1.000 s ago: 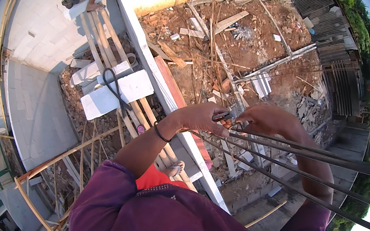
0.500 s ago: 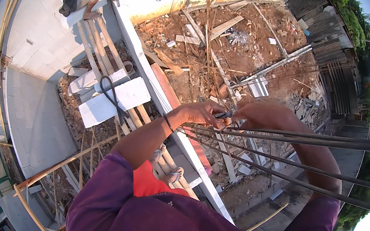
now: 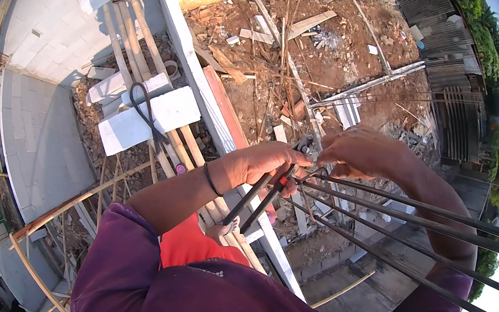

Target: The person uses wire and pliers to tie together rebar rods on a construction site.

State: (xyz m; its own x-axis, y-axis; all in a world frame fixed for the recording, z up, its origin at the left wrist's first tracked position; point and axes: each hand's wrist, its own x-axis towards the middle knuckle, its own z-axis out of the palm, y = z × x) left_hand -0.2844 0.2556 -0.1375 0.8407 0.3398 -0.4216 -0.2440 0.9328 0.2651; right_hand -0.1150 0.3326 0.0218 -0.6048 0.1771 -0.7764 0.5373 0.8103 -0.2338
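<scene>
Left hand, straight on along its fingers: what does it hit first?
Probably the right hand, whose fingertips lie just ahead, to the right of the left hand and its pincers. Depth is unclear, so the dark bars near that line might come first.

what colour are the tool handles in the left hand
The handles are black, one with red; best in head view.

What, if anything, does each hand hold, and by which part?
Left hand: dark-handled pincers, by the upper handles, near the jaws. Right hand: cannot be told.
</scene>
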